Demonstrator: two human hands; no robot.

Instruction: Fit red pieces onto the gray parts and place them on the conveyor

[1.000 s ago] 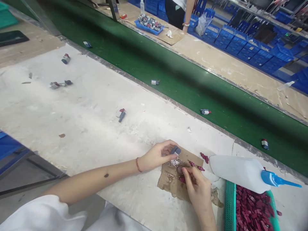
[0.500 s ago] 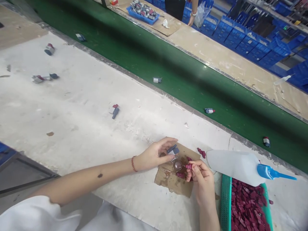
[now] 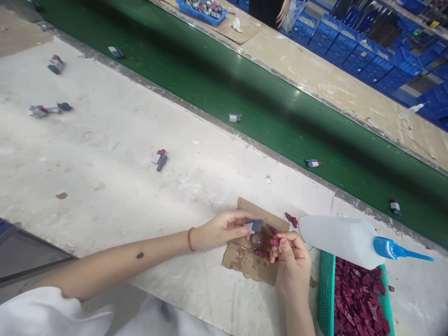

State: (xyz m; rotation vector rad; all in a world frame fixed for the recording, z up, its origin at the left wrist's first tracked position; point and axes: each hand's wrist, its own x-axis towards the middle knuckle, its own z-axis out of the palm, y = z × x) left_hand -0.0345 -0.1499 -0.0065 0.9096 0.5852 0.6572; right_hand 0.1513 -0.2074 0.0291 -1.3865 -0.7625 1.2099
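Note:
Between the thumb and fingers of my left hand [image 3: 224, 228] is a small grey and white plastic part [image 3: 254, 226]. My right hand [image 3: 292, 256] pinches a small dark red plastic piece [image 3: 275, 241]. Both hands are over a stained sheet of cardboard [image 3: 238, 266]. A round, wet-looking cap or dish [image 3: 256, 239] lies on the cardboard between them, with more dark red pieces [image 3: 259, 254] close by. Another red piece [image 3: 291, 220] rests just past the cardboard's edge.
A white squeeze bottle [image 3: 339, 238] with a blue nozzle lies by a green basket [image 3: 326, 294] of red pieces. Assembled parts [image 3: 160, 160] lie on the white table. Others ride a green conveyor belt [image 3: 196, 84]. Across it, another person's hand [image 3: 283, 14] hangs near blue bins [image 3: 329, 39].
My left fingers have closed on the grey and white part and turned it. My right hand stays nearly still with the red piece. Parts on the belt have shifted to the right.

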